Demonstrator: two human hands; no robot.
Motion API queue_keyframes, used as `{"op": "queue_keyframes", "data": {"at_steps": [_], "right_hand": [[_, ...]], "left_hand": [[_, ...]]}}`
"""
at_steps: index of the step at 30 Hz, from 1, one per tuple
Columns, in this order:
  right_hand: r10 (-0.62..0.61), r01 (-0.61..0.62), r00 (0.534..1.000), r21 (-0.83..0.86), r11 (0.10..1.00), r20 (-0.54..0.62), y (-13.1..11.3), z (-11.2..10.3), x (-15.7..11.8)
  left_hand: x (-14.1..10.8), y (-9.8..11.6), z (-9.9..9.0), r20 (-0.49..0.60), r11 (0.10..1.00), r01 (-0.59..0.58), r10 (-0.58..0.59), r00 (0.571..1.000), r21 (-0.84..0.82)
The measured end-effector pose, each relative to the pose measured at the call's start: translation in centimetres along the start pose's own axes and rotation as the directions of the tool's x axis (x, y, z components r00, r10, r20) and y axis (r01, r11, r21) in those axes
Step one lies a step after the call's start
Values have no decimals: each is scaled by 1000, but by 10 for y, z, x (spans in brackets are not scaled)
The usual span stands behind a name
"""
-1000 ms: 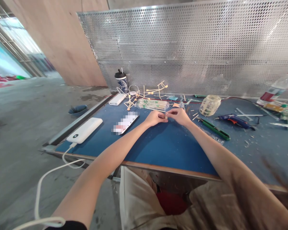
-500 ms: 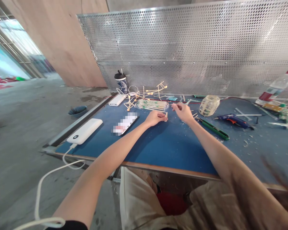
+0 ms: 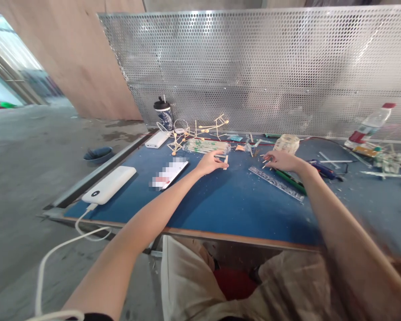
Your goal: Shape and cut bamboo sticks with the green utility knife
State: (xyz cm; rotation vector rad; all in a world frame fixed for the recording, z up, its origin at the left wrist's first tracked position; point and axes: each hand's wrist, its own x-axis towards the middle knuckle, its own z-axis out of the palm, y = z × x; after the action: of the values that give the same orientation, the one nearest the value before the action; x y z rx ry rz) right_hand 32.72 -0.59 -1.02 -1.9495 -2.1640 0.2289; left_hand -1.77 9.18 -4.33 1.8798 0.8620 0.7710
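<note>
Near the middle of the blue table, my left hand (image 3: 210,163) is closed on a small piece made of pale sticks (image 3: 226,162). A clear packet of sticks (image 3: 207,146) lies just behind it. Further right, my right hand (image 3: 278,160) hovers over thin loose sticks near the green cutter (image 3: 290,181); its fingers are bent, and whether they pinch a stick is too small to tell. A clear patterned ruler (image 3: 276,183) lies below this hand. The round stick-built piece (image 3: 286,143) stands behind it.
A phone (image 3: 170,174) and a white power bank (image 3: 109,185) with a cable lie at left. Behind are a smaller power bank (image 3: 157,139), a lidded cup (image 3: 163,114) and a stick frame (image 3: 175,145). A blue glue gun (image 3: 324,169) and a bottle (image 3: 370,125) are at right.
My right hand has moved right, away from my left hand, to the loose sticks by the cutter. The ruler now shows more fully. My left hand keeps its small piece; the view has shifted slightly.
</note>
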Motion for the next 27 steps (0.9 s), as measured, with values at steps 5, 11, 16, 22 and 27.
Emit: {"op": "queue_keyframes", "data": {"at_steps": [5, 11, 16, 22, 27], "right_hand": [[86, -90, 996, -107, 990, -34, 14, 11, -6], [61, -68, 997, -163, 984, -49, 10, 18, -4], [22, -32, 998, -168, 985, -57, 6, 26, 3], [-13, -2, 995, -149, 989, -100, -6, 36, 5], [-92, 74, 977, -99, 992, -194, -30, 37, 9]], "left_hand": [[-3, 7, 2, 9, 999, -25, 25, 1000, -24], [-4, 7, 3, 27, 999, 6, -7, 1000, 42], [1, -3, 2, 16, 992, 4, -6, 1000, 123], [0, 1, 3, -162, 962, -68, 114, 980, 265], [-5, 9, 3, -201, 936, -105, 180, 963, 337]]}}
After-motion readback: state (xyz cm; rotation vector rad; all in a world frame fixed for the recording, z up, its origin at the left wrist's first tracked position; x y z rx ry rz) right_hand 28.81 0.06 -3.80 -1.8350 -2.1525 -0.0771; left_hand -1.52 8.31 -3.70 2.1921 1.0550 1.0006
